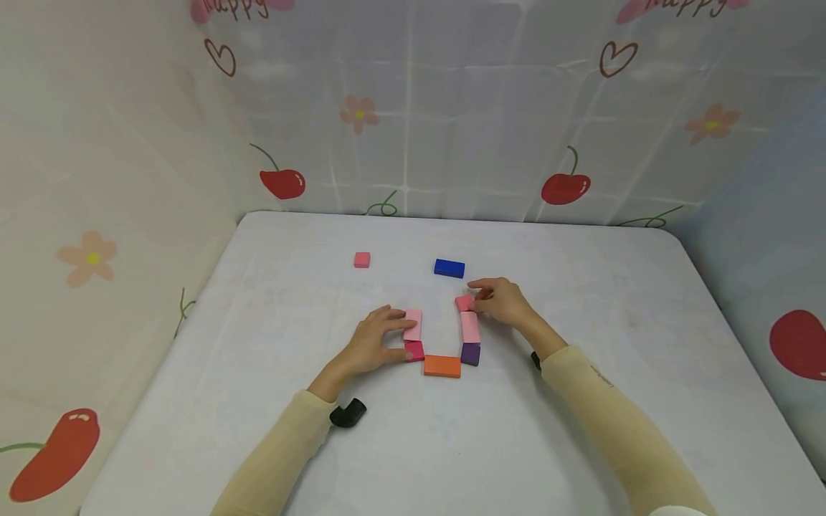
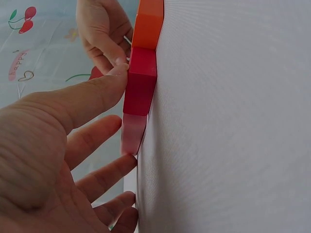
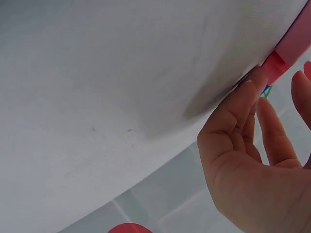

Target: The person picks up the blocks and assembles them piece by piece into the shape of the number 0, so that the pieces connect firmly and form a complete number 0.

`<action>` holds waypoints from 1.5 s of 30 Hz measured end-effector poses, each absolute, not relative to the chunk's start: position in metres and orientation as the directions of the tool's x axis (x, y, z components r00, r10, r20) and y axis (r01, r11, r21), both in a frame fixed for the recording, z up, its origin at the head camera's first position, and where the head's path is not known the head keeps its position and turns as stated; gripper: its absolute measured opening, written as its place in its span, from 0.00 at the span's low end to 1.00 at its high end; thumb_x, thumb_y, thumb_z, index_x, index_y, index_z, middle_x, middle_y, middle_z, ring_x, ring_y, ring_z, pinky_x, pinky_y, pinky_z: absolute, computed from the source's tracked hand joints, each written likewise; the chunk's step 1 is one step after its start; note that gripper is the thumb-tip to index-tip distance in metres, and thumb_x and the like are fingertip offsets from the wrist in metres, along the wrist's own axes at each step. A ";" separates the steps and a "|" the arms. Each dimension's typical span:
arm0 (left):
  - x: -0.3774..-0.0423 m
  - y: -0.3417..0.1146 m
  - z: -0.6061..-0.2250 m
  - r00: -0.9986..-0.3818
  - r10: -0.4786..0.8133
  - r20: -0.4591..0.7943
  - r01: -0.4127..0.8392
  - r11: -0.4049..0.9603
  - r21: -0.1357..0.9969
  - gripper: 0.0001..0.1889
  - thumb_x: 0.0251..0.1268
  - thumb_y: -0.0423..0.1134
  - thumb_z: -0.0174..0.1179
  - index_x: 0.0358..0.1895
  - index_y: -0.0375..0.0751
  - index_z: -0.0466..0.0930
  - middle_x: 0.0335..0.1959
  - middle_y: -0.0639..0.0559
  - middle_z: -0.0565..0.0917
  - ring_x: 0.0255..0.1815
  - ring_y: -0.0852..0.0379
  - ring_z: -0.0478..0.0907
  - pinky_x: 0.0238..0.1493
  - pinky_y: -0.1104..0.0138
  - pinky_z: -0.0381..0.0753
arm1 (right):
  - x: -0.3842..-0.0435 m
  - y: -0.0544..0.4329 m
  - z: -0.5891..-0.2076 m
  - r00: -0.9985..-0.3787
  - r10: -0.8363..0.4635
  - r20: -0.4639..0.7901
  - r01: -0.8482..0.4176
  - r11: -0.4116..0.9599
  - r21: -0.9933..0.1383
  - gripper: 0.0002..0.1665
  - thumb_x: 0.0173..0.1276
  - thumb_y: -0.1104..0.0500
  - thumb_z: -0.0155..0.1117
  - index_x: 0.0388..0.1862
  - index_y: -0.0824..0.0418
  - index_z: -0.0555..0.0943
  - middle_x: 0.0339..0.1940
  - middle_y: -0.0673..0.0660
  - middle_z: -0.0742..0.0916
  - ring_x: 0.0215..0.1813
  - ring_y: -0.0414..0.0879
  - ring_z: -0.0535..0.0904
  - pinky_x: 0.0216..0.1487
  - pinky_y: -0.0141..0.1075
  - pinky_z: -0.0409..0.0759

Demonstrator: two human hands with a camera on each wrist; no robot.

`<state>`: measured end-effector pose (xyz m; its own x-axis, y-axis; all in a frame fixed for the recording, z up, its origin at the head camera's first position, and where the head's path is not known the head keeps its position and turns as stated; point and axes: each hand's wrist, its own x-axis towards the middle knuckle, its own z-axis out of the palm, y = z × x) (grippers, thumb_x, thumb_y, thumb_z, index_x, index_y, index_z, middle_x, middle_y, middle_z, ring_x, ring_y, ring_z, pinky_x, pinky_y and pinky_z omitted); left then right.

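My left hand rests beside the left column of blocks, fingers spread and relaxed. Its thumb touches the magenta block, and its fingertips lie at the pink block beyond. On the other side, my right hand touches a small coral block with a fingertip; its other fingers stand apart in the right wrist view. That coral block sits slightly turned at the far end of a second pink block. A purple block joins that column to the orange block at the near side.
A blue block lies beyond the row arrangement, and a coral square block lies farther left. The white table ends at a curtain behind. A black wrist strap piece shows at the left sleeve.
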<state>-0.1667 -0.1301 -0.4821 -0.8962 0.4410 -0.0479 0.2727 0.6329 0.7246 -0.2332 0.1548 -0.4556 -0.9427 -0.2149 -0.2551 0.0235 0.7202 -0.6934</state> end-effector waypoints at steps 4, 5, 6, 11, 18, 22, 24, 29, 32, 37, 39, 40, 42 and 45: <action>-0.166 -0.129 -0.483 -0.894 0.445 -0.048 0.278 0.636 0.720 0.27 0.56 0.40 0.70 0.62 0.47 0.78 0.69 0.44 0.71 0.78 0.40 0.51 0.72 0.39 0.51 | -0.224 0.159 -0.453 -0.945 -0.197 -0.260 0.061 0.676 -0.735 0.30 0.68 0.58 0.62 0.69 0.57 0.72 0.63 0.64 0.77 0.62 0.60 0.74 0.56 0.49 0.79; -0.166 -0.129 -0.483 -0.894 0.446 -0.049 0.279 0.639 0.717 0.28 0.56 0.40 0.70 0.62 0.47 0.78 0.69 0.44 0.71 0.78 0.40 0.51 0.72 0.39 0.51 | -0.221 0.161 -0.453 -0.944 -0.202 -0.260 0.066 0.657 -0.751 0.31 0.68 0.58 0.63 0.70 0.56 0.71 0.67 0.64 0.75 0.65 0.61 0.72 0.59 0.52 0.77; -0.166 -0.129 -0.483 -0.894 0.446 -0.051 0.278 0.640 0.716 0.28 0.56 0.41 0.70 0.63 0.48 0.78 0.69 0.44 0.71 0.78 0.41 0.51 0.72 0.39 0.51 | -0.218 0.163 -0.453 -0.942 -0.215 -0.257 0.064 0.638 -0.767 0.33 0.68 0.57 0.64 0.71 0.55 0.70 0.69 0.63 0.73 0.68 0.61 0.70 0.62 0.55 0.75; -0.167 -0.128 -0.482 -0.894 0.445 -0.057 0.278 0.649 0.708 0.28 0.56 0.41 0.71 0.63 0.49 0.78 0.69 0.44 0.71 0.78 0.40 0.51 0.72 0.38 0.50 | -0.200 0.173 -0.453 -0.918 -0.356 -0.175 -0.076 0.590 -0.804 0.41 0.65 0.56 0.68 0.75 0.57 0.64 0.77 0.62 0.63 0.75 0.63 0.59 0.70 0.61 0.62; -0.168 -0.130 -0.483 -0.897 0.437 -0.067 0.269 0.659 0.703 0.28 0.56 0.42 0.71 0.63 0.49 0.78 0.69 0.44 0.70 0.78 0.41 0.51 0.72 0.39 0.51 | -0.186 0.174 -0.459 -0.857 -0.502 -0.115 -0.283 0.645 -0.710 0.43 0.62 0.56 0.71 0.75 0.56 0.64 0.79 0.60 0.59 0.78 0.63 0.52 0.71 0.64 0.57; -0.168 -0.130 -0.483 -0.898 0.435 -0.069 0.264 0.656 0.707 0.28 0.56 0.42 0.71 0.63 0.49 0.78 0.69 0.44 0.71 0.78 0.41 0.51 0.72 0.38 0.50 | -0.181 0.174 -0.460 -0.827 -0.554 -0.093 -0.351 0.639 -0.685 0.43 0.62 0.57 0.71 0.74 0.59 0.65 0.79 0.61 0.60 0.78 0.64 0.52 0.71 0.64 0.57; -0.168 -0.130 -0.484 -0.898 0.435 -0.065 0.267 0.655 0.707 0.28 0.56 0.42 0.71 0.63 0.49 0.78 0.69 0.44 0.71 0.78 0.41 0.51 0.72 0.38 0.51 | -0.180 0.173 -0.460 -0.816 -0.571 -0.084 -0.376 0.636 -0.674 0.43 0.61 0.58 0.71 0.74 0.61 0.65 0.78 0.63 0.61 0.77 0.65 0.53 0.71 0.64 0.57; -0.168 -0.130 -0.484 -0.897 0.438 -0.058 0.273 0.654 0.705 0.28 0.56 0.42 0.71 0.63 0.49 0.78 0.69 0.44 0.71 0.78 0.41 0.51 0.72 0.38 0.51 | -0.178 0.172 -0.461 -0.813 -0.576 -0.090 -0.390 0.652 -0.650 0.43 0.62 0.59 0.71 0.74 0.61 0.65 0.78 0.64 0.62 0.77 0.65 0.55 0.70 0.63 0.59; -0.167 -0.129 -0.483 -0.897 0.437 -0.064 0.270 0.657 0.704 0.28 0.56 0.42 0.71 0.63 0.49 0.78 0.69 0.45 0.71 0.78 0.41 0.51 0.72 0.39 0.51 | -0.179 0.174 -0.461 -0.815 -0.571 -0.103 -0.376 0.654 -0.656 0.42 0.62 0.60 0.70 0.74 0.61 0.65 0.77 0.64 0.63 0.77 0.65 0.55 0.71 0.63 0.59; -0.167 -0.128 -0.482 -0.897 0.436 -0.067 0.269 0.660 0.701 0.29 0.56 0.42 0.71 0.63 0.49 0.78 0.69 0.45 0.70 0.78 0.41 0.51 0.72 0.39 0.51 | -0.180 0.176 -0.462 -0.820 -0.562 -0.110 -0.361 0.656 -0.663 0.40 0.61 0.61 0.70 0.72 0.63 0.68 0.77 0.64 0.64 0.76 0.66 0.56 0.71 0.63 0.59; -0.167 -0.128 -0.482 -0.897 0.436 -0.066 0.269 0.661 0.701 0.29 0.56 0.42 0.71 0.63 0.49 0.78 0.69 0.45 0.70 0.78 0.41 0.51 0.72 0.39 0.51 | -0.180 0.177 -0.463 -0.823 -0.557 -0.112 -0.354 0.656 -0.666 0.39 0.61 0.62 0.70 0.71 0.63 0.68 0.77 0.64 0.64 0.76 0.65 0.56 0.71 0.63 0.58; -0.167 -0.128 -0.482 -0.898 0.436 -0.065 0.269 0.659 0.702 0.28 0.56 0.42 0.71 0.63 0.49 0.78 0.69 0.45 0.71 0.78 0.41 0.51 0.72 0.39 0.51 | -0.180 0.177 -0.463 -0.824 -0.555 -0.112 -0.351 0.656 -0.668 0.39 0.62 0.62 0.70 0.71 0.63 0.69 0.77 0.64 0.64 0.76 0.65 0.56 0.71 0.63 0.58; -0.167 -0.128 -0.483 -0.897 0.437 -0.063 0.271 0.658 0.702 0.28 0.56 0.42 0.71 0.63 0.50 0.78 0.69 0.45 0.71 0.78 0.41 0.51 0.72 0.39 0.51 | -0.180 0.178 -0.464 -0.827 -0.550 -0.117 -0.339 0.654 -0.676 0.39 0.62 0.62 0.70 0.71 0.63 0.69 0.77 0.63 0.64 0.77 0.65 0.56 0.72 0.62 0.58; -0.167 -0.128 -0.483 -0.898 0.437 -0.061 0.270 0.654 0.707 0.28 0.56 0.42 0.71 0.63 0.50 0.78 0.69 0.45 0.71 0.78 0.41 0.51 0.72 0.39 0.50 | -0.180 0.178 -0.464 -0.829 -0.547 -0.115 -0.339 0.656 -0.675 0.39 0.62 0.61 0.70 0.72 0.62 0.69 0.77 0.63 0.64 0.77 0.65 0.56 0.71 0.62 0.58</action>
